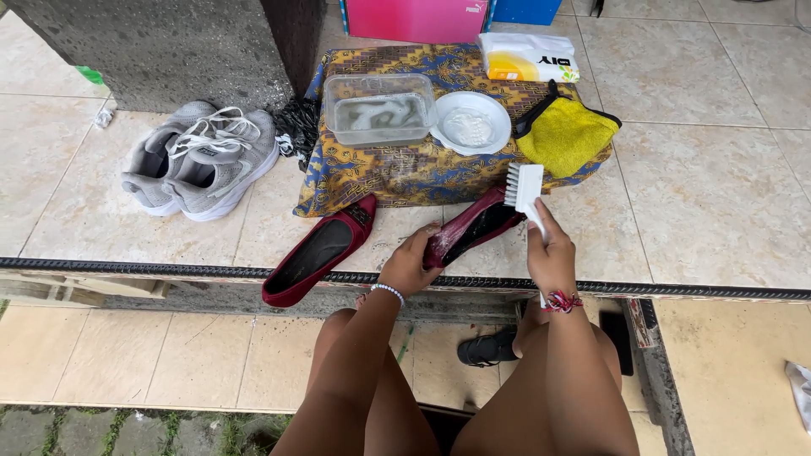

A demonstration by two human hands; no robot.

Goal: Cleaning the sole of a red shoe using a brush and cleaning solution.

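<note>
Gripping a dark red shoe [473, 230] at the heel with the left hand [411, 263], tilting it up off the tiled ledge [718, 203] to expose the side; closing the right hand [551, 253] around a white brush [524, 187], bristles touching the shoe. Keeping its mate [317, 251] just beside, and the water tub [378, 108], white bowl [471, 123] and yellow cloth [564, 135] near on the patterned cloth [389, 173].

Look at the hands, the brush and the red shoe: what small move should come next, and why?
Probably draw the white brush down along the red flat shoe. The right hand holds the brush with its bristles at the shoe's upper end, and the left hand steadies the shoe by its lower end, tilted off the tiles, so a stroke looks ready.
</note>
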